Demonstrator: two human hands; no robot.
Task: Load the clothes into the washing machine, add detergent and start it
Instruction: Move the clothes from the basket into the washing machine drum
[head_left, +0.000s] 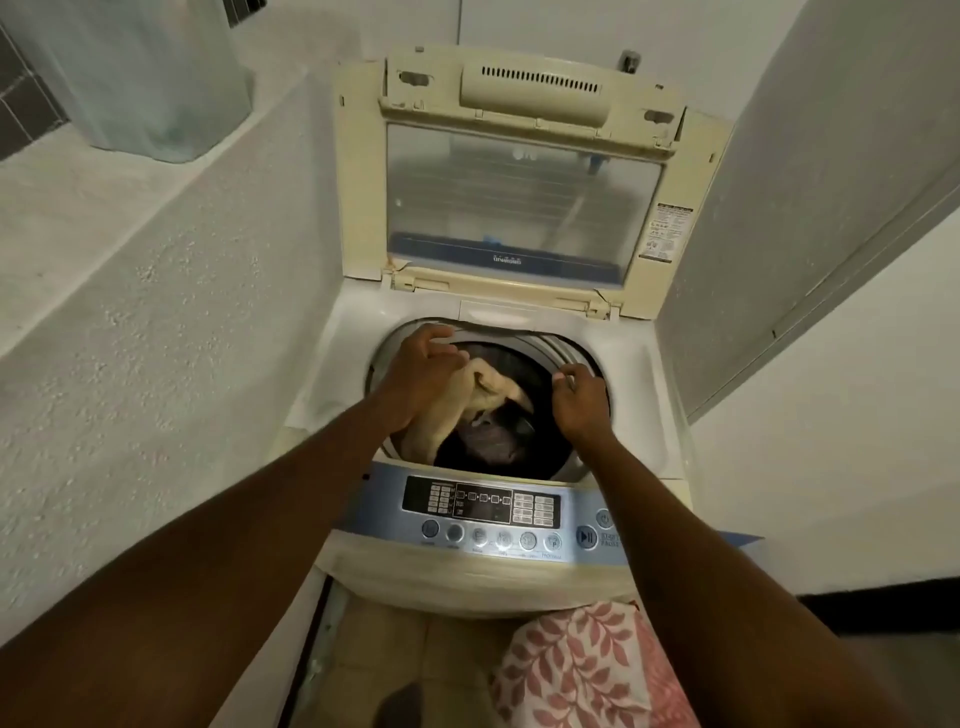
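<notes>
A top-loading washing machine (623, 374) stands in front of me with its lid (519, 197) raised upright. Inside the drum lie a beige garment (457, 410) and dark clothes (493, 441). My left hand (421, 374) reaches over the drum's left rim, its fingers curled on the beige garment. My right hand (579, 397) hovers over the drum's right side with fingers bent inward; nothing shows in it. The blue control panel (498, 512) with its buttons runs along the machine's near edge.
White textured walls close in on both sides, with a ledge (78, 208) at the upper left. A pink leaf-patterned cloth (576, 670) is at the bottom, near my right arm. Tiled floor (395, 649) shows below the machine's front.
</notes>
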